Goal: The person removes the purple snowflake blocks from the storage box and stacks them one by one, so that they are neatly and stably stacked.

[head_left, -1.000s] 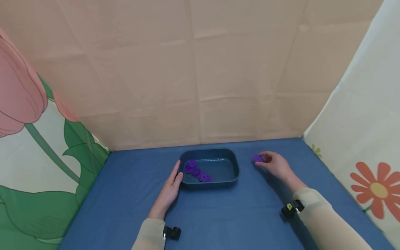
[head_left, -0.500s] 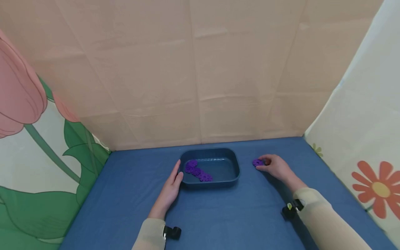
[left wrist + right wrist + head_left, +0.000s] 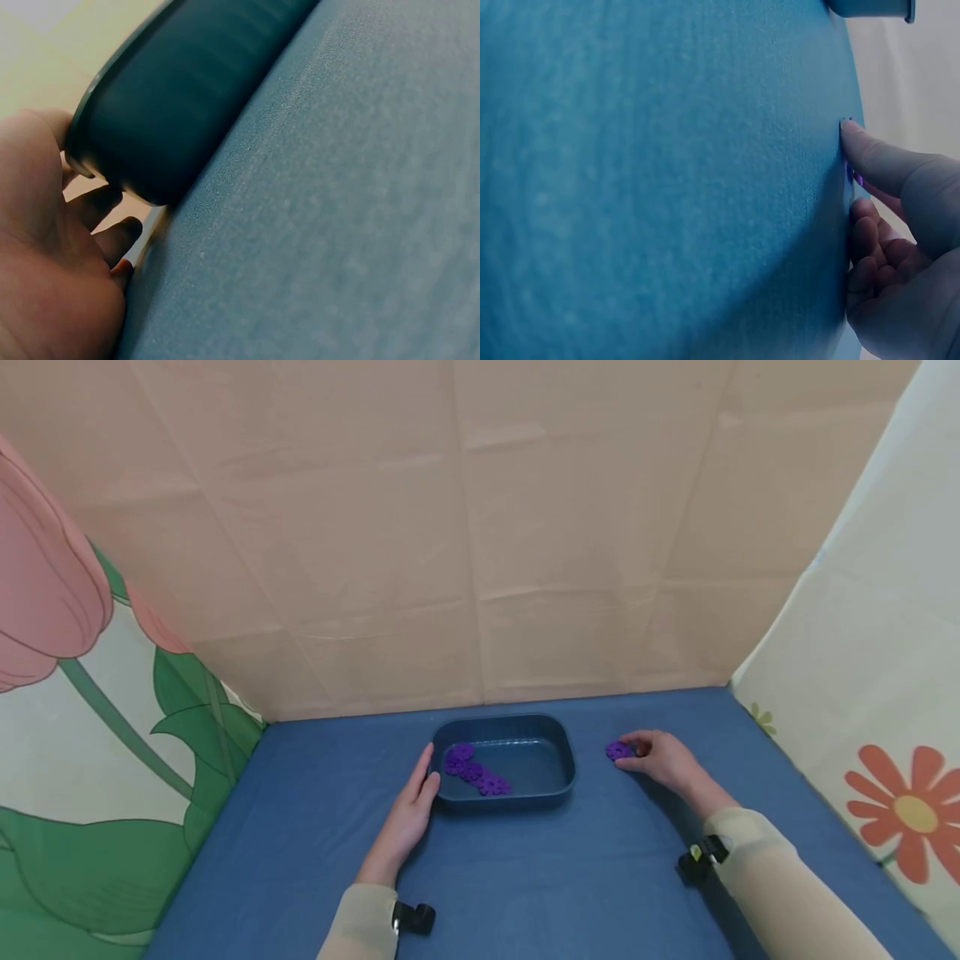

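A dark blue rectangular tray (image 3: 540,793) stands on the blue-covered table, with several flat purple flower-shaped pieces (image 3: 472,770) along its left side. My left hand (image 3: 407,814) rests against the tray's left end, fingers extended along the wall and thumb at the near corner. The left wrist view shows these fingers (image 3: 97,206) beside the tray's outer wall (image 3: 165,97). Right of the tray, my right hand (image 3: 663,762) pinches another purple flower-shaped piece (image 3: 618,750) down at the table surface. The right wrist view has that piece mostly hidden behind the thumb (image 3: 877,161).
Blue cloth covers the table (image 3: 525,885). A beige sheet (image 3: 480,568) rises along the back edge. Printed flower curtains (image 3: 862,652) stand at the left and right sides. Small black cameras (image 3: 415,918) are strapped to both wrists.
My right hand has lowered the purple flower-shaped piece slightly and tilted it flatter at the table. It has hardly moved in the last half second. The left hand and tray have stayed put.
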A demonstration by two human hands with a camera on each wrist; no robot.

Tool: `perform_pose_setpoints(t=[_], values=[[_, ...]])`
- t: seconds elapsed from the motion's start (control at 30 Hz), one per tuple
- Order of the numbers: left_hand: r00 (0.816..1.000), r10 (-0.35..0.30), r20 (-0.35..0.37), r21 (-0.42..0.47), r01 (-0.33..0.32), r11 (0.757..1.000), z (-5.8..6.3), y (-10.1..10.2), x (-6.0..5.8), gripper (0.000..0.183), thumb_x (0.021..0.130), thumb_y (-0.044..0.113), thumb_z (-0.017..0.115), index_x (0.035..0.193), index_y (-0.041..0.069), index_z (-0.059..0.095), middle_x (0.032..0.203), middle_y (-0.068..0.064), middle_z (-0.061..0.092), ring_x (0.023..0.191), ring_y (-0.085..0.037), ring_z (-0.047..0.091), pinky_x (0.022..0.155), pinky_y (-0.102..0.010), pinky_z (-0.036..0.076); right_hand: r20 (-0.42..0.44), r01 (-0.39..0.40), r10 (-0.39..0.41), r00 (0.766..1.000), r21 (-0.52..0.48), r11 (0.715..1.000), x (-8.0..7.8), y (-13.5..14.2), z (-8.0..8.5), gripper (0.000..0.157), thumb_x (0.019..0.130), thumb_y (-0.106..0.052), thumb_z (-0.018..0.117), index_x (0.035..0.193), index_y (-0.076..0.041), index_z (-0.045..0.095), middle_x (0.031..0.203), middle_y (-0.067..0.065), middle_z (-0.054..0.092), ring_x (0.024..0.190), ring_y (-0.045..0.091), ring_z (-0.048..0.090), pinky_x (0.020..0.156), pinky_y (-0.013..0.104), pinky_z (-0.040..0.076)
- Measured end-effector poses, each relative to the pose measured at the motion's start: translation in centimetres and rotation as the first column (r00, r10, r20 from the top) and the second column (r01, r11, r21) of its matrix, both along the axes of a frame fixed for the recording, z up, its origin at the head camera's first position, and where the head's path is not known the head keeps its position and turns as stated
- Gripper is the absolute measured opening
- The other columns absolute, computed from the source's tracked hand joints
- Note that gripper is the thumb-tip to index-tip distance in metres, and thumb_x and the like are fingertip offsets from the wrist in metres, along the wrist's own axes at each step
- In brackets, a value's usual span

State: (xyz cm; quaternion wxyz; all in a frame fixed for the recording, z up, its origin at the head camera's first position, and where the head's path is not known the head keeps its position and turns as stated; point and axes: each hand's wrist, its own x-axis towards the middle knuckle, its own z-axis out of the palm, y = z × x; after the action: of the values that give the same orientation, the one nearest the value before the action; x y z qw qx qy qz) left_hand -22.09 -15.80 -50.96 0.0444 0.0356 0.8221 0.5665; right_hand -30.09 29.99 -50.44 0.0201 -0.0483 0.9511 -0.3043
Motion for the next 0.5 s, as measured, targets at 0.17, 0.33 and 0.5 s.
perform_pose_setpoints(t=[0.17, 0.33, 0.5], values=[[0.999, 0.014, -0.033, 0.007, -0.013, 1.000, -0.74, -0.10, -0.18, 0.064, 0.094, 0.067, 0.037, 0.152, 0.049, 0.017, 0.153, 0.030, 0.015, 0.144, -0.006, 0.012, 0.117, -0.049, 0.013, 0.012, -0.001, 0.001, 1.000, -0.004, 1.000, -0.04, 0.01, 0.08, 0.055, 0.084, -0.038, 0.077, 0.128, -0.008, 0.063, 0.100, 0.011, 0.056, 0.087, 0.027, 0.049, 0.070, 0.037, 0.041], [0.999, 0.025, -0.038, 0.001, -0.025, 1.000, -0.73, -0.06, -0.14, 0.066, 0.093, 0.070, 0.037, 0.152, 0.049, 0.018, 0.153, 0.030, 0.016, 0.145, -0.008, 0.013, 0.117, -0.050, 0.014, 0.014, -0.005, 0.005, 1.000, -0.008, 1.000, -0.12, -0.02, 0.11, 0.055, 0.084, -0.037, 0.077, 0.128, -0.006, 0.061, 0.098, 0.011, 0.055, 0.086, 0.027, 0.049, 0.069, 0.037, 0.041], [0.999, 0.021, -0.043, 0.000, -0.021, 1.000, -0.72, -0.03, -0.19, 0.066, 0.094, 0.069, 0.037, 0.153, 0.046, 0.018, 0.153, 0.029, 0.016, 0.145, -0.009, 0.013, 0.116, -0.050, 0.014, 0.018, -0.003, 0.003, 1.000, -0.009, 1.000, 0.01, -0.04, 0.24, 0.056, 0.084, -0.035, 0.077, 0.128, -0.005, 0.061, 0.098, 0.010, 0.055, 0.086, 0.027, 0.049, 0.069, 0.037, 0.040]])
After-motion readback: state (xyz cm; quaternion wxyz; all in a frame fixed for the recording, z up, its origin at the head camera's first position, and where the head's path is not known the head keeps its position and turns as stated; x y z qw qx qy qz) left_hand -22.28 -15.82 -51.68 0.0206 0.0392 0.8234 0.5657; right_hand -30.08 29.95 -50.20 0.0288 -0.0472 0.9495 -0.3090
